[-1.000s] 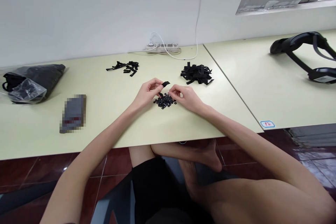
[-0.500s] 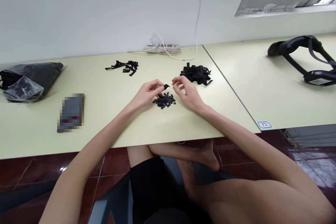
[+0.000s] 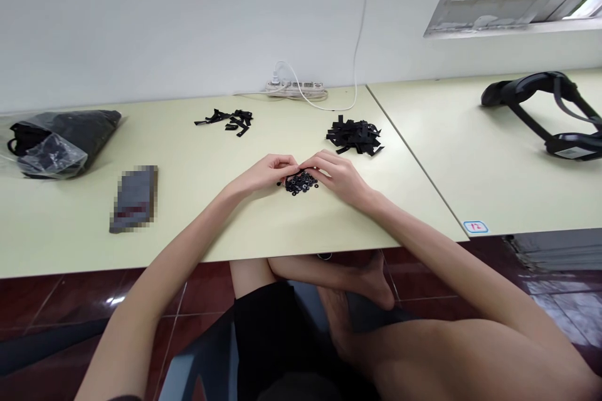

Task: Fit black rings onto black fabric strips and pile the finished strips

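My left hand pinches a short black fabric strip, mostly hidden by the fingers. From the other side, my right hand has thumb and fingers closed on the same strip, and the fingertips of both hands meet. Just under them lies a pile of small black rings, like washers; the hands cover its upper edge. Beyond my right hand sits a dense heap of black strips. A smaller, looser group of black strips lies farther back on the left.
At the left are a dark plastic bag and a blurred-out flat object. A white power strip with a cable stands by the wall. On the right-hand table rests a black headset. A seam divides the tables.
My hands have come together and lowered to the ring pile. My right hand, apart with fingers loosely curled before, now closes on the strip held in my left. The view shifted slightly.
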The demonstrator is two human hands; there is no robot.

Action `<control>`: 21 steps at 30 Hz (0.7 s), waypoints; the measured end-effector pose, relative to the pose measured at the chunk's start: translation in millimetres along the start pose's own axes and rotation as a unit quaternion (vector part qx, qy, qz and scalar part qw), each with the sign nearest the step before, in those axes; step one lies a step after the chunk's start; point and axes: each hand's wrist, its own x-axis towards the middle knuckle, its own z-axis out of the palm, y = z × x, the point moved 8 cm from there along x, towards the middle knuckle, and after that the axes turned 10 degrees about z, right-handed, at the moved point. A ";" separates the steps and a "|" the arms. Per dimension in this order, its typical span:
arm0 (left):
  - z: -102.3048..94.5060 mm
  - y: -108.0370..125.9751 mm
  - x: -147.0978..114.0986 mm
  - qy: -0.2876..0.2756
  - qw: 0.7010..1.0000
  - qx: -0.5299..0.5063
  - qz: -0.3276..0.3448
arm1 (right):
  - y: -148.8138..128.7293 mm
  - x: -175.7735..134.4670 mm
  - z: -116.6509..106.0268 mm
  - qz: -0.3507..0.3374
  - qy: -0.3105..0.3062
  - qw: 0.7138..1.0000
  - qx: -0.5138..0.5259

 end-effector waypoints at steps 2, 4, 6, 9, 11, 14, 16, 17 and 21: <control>-0.5 -2.0 -1.1 0.000 1.000 -0.004 -0.017 | -1.3 -0.1 0.0 -0.012 -0.002 1.000 -0.013; -2.0 -2.1 -1.9 0.004 1.000 -0.006 -0.025 | -2.8 -0.2 0.6 -0.022 -0.005 1.000 -0.022; -4.5 -1.9 -2.4 0.011 1.000 0.000 -0.030 | -3.8 -0.2 1.8 -0.028 -0.010 0.999 -0.031; -9.0 -2.5 -3.3 0.027 0.999 0.014 -0.039 | -4.8 -0.5 5.2 -0.035 -0.024 0.998 -0.053; -11.1 -3.5 -3.8 0.040 0.998 0.023 -0.043 | -5.6 -0.9 7.3 -0.041 -0.037 0.996 -0.065; -13.1 -4.7 -4.0 0.059 0.997 0.024 -0.043 | -3.6 -0.5 5.9 -0.024 -0.035 0.997 -0.062; -16.3 -4.2 -3.9 0.076 0.996 0.025 -0.038 | -0.5 0.5 2.1 0.004 -0.018 0.999 -0.040; -18.8 -3.8 -4.0 0.087 0.995 0.028 -0.036 | 1.1 0.9 0.3 0.017 -0.009 0.999 -0.026; -30.1 -2.5 -4.2 0.117 0.991 0.043 -0.038 | 14.2 3.1 -6.0 0.083 0.019 0.996 0.038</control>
